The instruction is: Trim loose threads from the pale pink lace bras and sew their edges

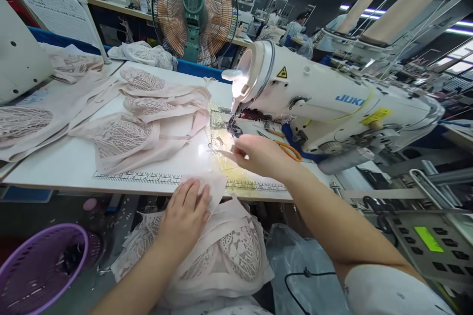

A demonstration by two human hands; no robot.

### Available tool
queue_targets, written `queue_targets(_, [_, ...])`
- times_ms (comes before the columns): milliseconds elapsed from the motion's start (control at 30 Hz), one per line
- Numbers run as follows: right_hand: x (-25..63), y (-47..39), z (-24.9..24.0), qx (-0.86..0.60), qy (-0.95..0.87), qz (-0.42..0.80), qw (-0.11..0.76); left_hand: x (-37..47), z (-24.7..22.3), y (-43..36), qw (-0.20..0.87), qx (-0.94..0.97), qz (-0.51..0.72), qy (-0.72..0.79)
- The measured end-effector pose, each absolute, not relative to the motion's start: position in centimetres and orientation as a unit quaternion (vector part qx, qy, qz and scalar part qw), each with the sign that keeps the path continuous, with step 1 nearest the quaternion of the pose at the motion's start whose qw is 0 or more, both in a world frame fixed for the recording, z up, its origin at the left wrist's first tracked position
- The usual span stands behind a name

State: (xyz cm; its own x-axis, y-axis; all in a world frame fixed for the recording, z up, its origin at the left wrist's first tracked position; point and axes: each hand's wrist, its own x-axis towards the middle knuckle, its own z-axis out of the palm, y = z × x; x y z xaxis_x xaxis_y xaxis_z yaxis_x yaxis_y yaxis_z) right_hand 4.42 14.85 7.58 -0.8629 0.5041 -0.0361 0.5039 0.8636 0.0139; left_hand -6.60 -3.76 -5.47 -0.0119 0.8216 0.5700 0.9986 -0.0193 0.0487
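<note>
My left hand (pixel 188 206) is at the front edge of the table, its fingers curled over the pale pink fabric of a lace bra (pixel 242 251). The bra hangs from the edge onto my lap, with its cups facing up. By the needle area of a white sewing machine (pixel 310 91), my right hand (pixel 256 155) is closed in a pinch on a narrow pale fabric strip (pixel 225 154). The presser foot (pixel 234 130) sits just beyond those fingers. Further left on the table lie more lace bra pieces (pixel 125 138), loosely overlapping.
Orange-handled scissors (pixel 288 150) lie right of the needle area. A printed ruler (pixel 136 177) runs along the table's front. A fan (pixel 194 10) stands behind the table. At lower left is a purple basket (pixel 70 229); a control panel (pixel 428 241) is at right.
</note>
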Motion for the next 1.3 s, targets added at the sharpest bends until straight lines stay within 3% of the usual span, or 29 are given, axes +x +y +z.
queue_targets(200, [11.2,15.9,8.3,0.272,0.939,-0.063,0.198,-8.5,-5.4,-4.1,0.153,-0.601,-0.396,-0.677])
queue_targets(367, [8.7,14.7,6.0,0.264,0.955,-0.130,0.028,-9.5,-5.2,-3.3,0.161,-0.569,-0.398,-0.701])
queue_targets(467, [4.4,13.1,4.0,0.183,0.968,-0.170,-0.030,-9.7,-4.3,-3.1,0.199,-0.546,-0.322,-0.748])
queue_targets(600, [0.0,12.3,2.3,0.083,0.981,-0.177,-0.014,-10.3,-2.8,-3.4,0.155,-0.522,-0.217,-0.811])
queue_targets(833, [-0.1,13.6,2.6,0.049,0.966,-0.252,0.016,-10.3,-2.4,-3.1,0.071,-0.559,-0.257,-0.785])
queue_targets(1033, [0.9,14.3,1.0,0.045,0.960,-0.274,-0.039,-10.1,-2.0,-2.1,0.060,-0.515,-0.230,-0.823])
queue_targets(1300, [1.6,15.5,1.1,0.105,0.945,-0.294,-0.100,-10.2,-0.3,-1.4,-0.071,-0.492,-0.294,-0.816])
